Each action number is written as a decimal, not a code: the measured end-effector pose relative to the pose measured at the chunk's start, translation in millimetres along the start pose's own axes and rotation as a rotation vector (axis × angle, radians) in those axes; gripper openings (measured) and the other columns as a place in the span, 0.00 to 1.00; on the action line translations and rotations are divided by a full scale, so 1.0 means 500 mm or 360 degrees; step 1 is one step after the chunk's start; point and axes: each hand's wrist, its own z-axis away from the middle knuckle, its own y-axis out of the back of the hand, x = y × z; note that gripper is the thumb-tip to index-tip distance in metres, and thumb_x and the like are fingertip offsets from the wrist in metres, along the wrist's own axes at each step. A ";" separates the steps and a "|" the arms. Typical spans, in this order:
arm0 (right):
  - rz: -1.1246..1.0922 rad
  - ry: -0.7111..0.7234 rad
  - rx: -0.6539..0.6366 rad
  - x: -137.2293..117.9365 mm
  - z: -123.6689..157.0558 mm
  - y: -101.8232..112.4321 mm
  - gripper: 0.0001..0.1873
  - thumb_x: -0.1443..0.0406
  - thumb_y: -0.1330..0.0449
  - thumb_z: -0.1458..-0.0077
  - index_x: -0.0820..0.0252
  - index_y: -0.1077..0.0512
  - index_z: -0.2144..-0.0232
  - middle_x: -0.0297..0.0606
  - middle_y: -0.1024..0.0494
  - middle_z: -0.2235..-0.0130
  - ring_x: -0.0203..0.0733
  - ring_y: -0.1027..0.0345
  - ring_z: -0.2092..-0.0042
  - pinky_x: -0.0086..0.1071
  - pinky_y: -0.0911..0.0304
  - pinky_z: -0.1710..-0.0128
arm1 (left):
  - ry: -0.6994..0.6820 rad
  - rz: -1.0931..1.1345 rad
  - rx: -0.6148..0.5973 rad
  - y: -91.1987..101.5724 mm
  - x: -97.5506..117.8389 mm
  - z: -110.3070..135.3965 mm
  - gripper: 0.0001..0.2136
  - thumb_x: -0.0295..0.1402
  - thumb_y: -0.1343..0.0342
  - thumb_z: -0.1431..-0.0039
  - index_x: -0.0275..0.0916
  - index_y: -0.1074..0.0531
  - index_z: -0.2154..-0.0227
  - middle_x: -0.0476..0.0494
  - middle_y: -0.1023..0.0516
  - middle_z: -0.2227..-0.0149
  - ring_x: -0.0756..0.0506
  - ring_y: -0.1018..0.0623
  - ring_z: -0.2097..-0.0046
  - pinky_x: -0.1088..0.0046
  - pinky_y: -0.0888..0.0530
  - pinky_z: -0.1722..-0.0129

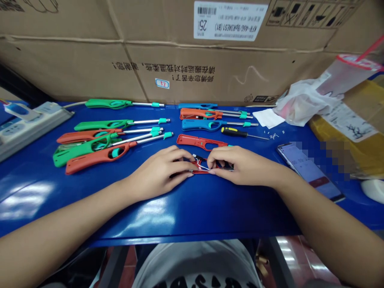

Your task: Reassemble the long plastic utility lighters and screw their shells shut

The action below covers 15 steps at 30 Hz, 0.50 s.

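Observation:
Low over the blue table, both hands work at an opened red lighter casing (200, 172) with a black part and white wires (198, 161) inside. My left hand (166, 170) grips the casing's left end between thumb and fingers. My right hand (234, 164) is closed at the other end, its thumb and fingertips pinched by a white wire; the fingers cover much of the casing there. Just behind lies the other red casing half (195, 141), hollow side up. A black and yellow screwdriver (234, 131) rests beyond my right hand.
Several green and orange long-necked lighters (96, 158) lie at left, with blue and orange ones (201, 125) at centre back. A cardboard box (168, 48) walls off the rear. At right are a phone (309, 170), tissue (268, 118) and drink cup (348, 76); a power strip (30, 128) sits left.

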 end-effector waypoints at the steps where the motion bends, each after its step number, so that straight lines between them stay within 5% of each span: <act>1: -0.0013 0.0019 0.0000 0.000 0.000 0.000 0.04 0.68 0.41 0.37 0.56 0.26 0.61 0.36 0.19 0.59 0.39 0.29 0.61 0.34 0.37 0.60 | -0.0006 -0.0002 0.0002 0.000 0.000 0.000 0.10 0.31 0.46 0.29 0.44 0.21 0.51 0.41 0.21 0.49 0.43 0.23 0.49 0.65 0.25 0.49; 15: 0.0084 0.0014 0.0003 -0.003 0.002 -0.002 0.07 0.69 0.43 0.36 0.55 0.25 0.58 0.36 0.19 0.56 0.41 0.27 0.57 0.34 0.37 0.59 | 0.0078 0.0072 0.0079 0.008 0.002 0.004 0.09 0.33 0.40 0.34 0.39 0.22 0.53 0.41 0.21 0.53 0.44 0.22 0.53 0.67 0.24 0.53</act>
